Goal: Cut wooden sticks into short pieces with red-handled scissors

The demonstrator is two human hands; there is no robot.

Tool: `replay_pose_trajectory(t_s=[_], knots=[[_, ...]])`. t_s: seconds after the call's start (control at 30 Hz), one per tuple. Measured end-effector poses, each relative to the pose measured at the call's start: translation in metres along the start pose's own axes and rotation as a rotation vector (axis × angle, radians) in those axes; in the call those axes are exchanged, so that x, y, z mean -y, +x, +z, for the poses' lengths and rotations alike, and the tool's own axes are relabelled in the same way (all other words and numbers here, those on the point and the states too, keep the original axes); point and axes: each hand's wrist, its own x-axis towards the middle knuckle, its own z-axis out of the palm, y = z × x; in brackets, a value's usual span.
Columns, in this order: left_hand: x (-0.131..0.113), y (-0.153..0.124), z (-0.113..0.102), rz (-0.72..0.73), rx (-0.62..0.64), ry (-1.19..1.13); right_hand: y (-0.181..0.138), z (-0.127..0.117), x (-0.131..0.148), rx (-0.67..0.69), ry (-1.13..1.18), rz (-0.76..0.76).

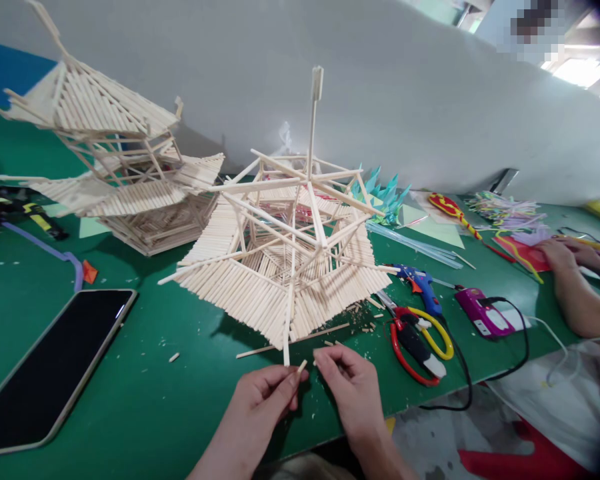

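Pinched between the thumb and fingers of my left hand (265, 403) is a short piece of wooden stick (303, 366). Close by on the right, my right hand (353, 387) has its thumb and fingertips together; what they hold, if anything, is too small to make out. Just beyond both hands stands a pavilion model of wooden sticks (250, 300), with a sloping roof skirt, an open frame above and an upright spire. One long stick of its frame points down toward my left fingertips. A loose wooden stick (255, 351) lies on the green table (180, 427) under the model's front edge.
Left stand a finished-looking stick pagoda (115, 100) and a phone (55, 367). On the right lie scissors (445, 340), a blue glue gun (423, 283), a purple power socket (483, 312) with cables, and clear glue sticks (415, 243). Another person's hands (563, 253) rest far right.
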Motion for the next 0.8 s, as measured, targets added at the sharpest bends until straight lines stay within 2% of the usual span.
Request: replay_pose_trajectory(t_s=[0.1,0.2,0.33,0.43,0.57,0.67,0.8], knots=[[0.0,-0.002,-0.006,0.005,-0.067,0.002,0.008,-0.008,-0.002,0.017,-0.26,-0.134],[0.002,-0.004,-0.01,-0.013,-0.116,0.003,0.012,-0.005,-0.004,0.072,-0.48,-0.251],[0.005,-0.005,-0.012,0.046,-0.152,0.075,0.011,-0.006,-0.005,0.061,-0.642,-0.335],[0.007,-0.007,-0.014,0.103,-0.155,0.121,0.013,-0.038,-0.013,-0.078,-0.708,-0.338],[0.007,-0.007,-0.016,0.161,-0.147,0.163,0.021,-0.108,-0.032,-0.351,-0.864,-0.205],[0.008,-0.006,-0.016,0.167,-0.126,0.149,0.029,-0.145,-0.046,-0.325,-1.006,-0.103],[0.009,-0.005,-0.014,0.161,-0.137,0.113,0.042,-0.159,-0.054,-0.24,-1.11,-0.017]])
